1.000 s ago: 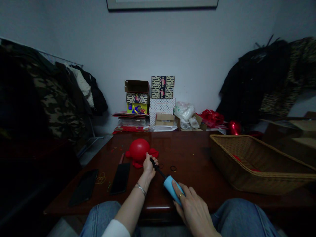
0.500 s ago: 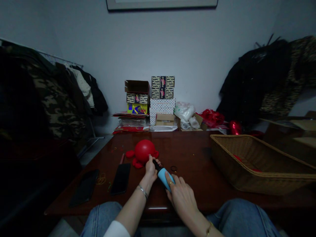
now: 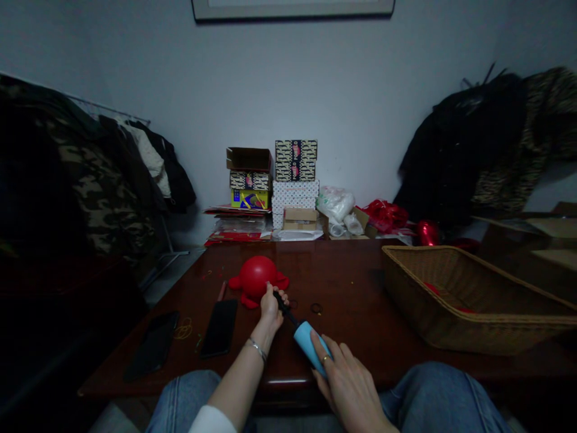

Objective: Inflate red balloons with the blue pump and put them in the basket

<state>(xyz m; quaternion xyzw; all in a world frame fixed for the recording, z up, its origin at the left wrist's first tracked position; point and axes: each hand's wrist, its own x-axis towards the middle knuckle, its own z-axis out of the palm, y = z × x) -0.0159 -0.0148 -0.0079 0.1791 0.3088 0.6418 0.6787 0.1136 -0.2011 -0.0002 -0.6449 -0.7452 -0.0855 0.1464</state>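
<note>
A blue-and-black hand pump (image 3: 312,344) is held at an angle over the near side of the table. Wrapped round its blue barrel is my right hand (image 3: 345,370), closed. My left hand (image 3: 271,308) is closed on the pump's black front end, right beside a red balloon (image 3: 258,276). The balloon is partly inflated, with a round middle and several small bulges around it. Its neck is hidden by my left fingers. A stretch of dark shaft shows between the two hands.
On the table (image 3: 342,313) lie a dark phone (image 3: 219,326), another dark flat device (image 3: 153,343), yellow rubber bands (image 3: 183,328) and a black ring (image 3: 316,308). To the right stands a wicker basket (image 3: 433,319) with red pieces inside. Stacked boxes (image 3: 296,192) line the back.
My right hand has drawn the blue barrel back toward me and to the right, baring more dark shaft. My left hand and the balloon have shifted slightly left.
</note>
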